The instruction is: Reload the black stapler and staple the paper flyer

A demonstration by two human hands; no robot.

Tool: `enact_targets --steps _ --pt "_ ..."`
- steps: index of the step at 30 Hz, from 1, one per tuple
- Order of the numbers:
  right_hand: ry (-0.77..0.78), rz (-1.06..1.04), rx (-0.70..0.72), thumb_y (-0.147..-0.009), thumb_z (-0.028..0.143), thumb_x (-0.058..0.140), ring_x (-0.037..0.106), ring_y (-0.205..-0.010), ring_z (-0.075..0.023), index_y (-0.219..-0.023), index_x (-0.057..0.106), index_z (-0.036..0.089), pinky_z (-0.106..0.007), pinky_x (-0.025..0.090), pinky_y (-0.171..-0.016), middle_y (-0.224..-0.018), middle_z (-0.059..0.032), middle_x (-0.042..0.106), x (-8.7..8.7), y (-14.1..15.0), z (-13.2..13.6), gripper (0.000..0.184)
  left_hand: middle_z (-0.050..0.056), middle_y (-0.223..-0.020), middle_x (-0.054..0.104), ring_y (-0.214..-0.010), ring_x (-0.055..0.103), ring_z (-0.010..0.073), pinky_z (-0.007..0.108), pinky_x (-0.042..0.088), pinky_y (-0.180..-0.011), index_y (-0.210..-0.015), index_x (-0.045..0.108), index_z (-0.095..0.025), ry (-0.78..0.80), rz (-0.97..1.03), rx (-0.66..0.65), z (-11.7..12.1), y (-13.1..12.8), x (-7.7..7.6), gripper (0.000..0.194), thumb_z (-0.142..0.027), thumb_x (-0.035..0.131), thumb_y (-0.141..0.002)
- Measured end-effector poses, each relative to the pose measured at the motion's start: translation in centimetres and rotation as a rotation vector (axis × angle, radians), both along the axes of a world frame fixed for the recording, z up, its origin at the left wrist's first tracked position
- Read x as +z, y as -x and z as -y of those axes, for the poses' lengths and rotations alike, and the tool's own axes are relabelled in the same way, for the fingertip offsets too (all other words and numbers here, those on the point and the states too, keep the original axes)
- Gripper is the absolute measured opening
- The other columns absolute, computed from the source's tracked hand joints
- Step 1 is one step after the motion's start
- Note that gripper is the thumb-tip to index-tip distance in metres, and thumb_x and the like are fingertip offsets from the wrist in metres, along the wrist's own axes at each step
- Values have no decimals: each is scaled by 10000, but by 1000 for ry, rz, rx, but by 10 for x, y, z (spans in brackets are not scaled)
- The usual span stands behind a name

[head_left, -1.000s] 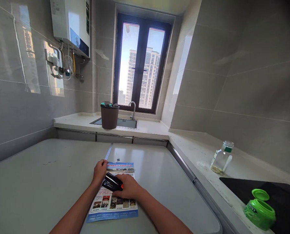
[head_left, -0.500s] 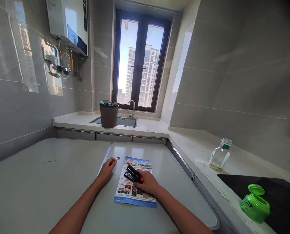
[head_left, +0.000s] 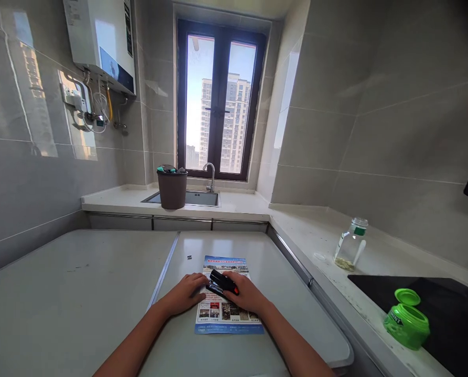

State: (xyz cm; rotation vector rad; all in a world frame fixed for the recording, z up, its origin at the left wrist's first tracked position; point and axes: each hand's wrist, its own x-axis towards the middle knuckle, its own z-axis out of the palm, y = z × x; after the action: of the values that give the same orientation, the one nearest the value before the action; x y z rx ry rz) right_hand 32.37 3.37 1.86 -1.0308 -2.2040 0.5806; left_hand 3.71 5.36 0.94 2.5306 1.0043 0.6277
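Observation:
A printed flyer [head_left: 226, 317] with a blue border lies flat on the white folding table [head_left: 80, 293]. My right hand [head_left: 247, 294] holds a black stapler [head_left: 221, 283] with an orange end, resting on the flyer's upper half. My left hand [head_left: 188, 293] lies on the flyer's left edge, fingertips touching the stapler's near end. A small dark bit, perhaps a staple [head_left: 189, 257], sits on the table just beyond the flyer's top left corner.
A brown bin [head_left: 172, 187] stands by the sink [head_left: 202, 198] and tap under the window. On the right counter are a small glass bottle [head_left: 349, 246], an open green tub [head_left: 405, 320] and a black cooktop [head_left: 446, 314]. A water heater [head_left: 100, 42] hangs at upper left.
The flyer with the stapler slid right across the table seam, then settled. My left hand left the paper, lay on the bare table, and now rests on the flyer's left edge again.

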Motion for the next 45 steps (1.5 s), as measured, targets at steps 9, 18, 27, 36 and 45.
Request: enact_targets --steps 9,18,27,36,45 --pt "-53 15 -1 -870 234 698 642 -1227 -298 -1384 615 241 -461 474 -1079 -1344 -107 686 -10 -13 -8 521 51 -1393 639 -1291 572 285 420 407 -1125 -1278 628 -292 28 -18 15 -3 1 0 356 -276 646 -923" --pt "-3 -4 -5 -862 238 699 648 -1209 -296 -1365 631 254 -463 477 -1071 -1327 -96 696 -6 -17 -8 508 45 -1385 627 -1297 552 289 430 391 -1130 -1297 628 -311 50 -18 8 -1 4 0 391 -270 654 -908" --pt "37 -60 15 -842 246 732 632 -1233 -284 -1379 612 250 -446 470 -1084 -1359 -85 675 -9 -12 -10 550 64 -1316 640 -1226 571 310 461 418 -1046 -1211 649 -284 -21 -65 94 -1 -13 -2 304 -305 675 -909" --pt "58 -61 39 -841 230 733 646 -1191 -269 -1365 620 245 -427 479 -1053 -1309 -75 691 -6 -12 -10 536 79 -1286 640 -1207 568 305 461 422 -1034 -1250 651 -273 -69 -86 96 -1 -15 -4 324 -322 650 -930" --pt "5 59 -39 -771 280 823 651 -962 -228 -1070 712 220 -339 480 -897 -1046 -29 720 -3 -21 -14 325 90 -1292 647 -1234 583 315 486 449 -1066 -1162 683 -262 -91 -11 138 -4 -21 -10 247 -265 639 -919"
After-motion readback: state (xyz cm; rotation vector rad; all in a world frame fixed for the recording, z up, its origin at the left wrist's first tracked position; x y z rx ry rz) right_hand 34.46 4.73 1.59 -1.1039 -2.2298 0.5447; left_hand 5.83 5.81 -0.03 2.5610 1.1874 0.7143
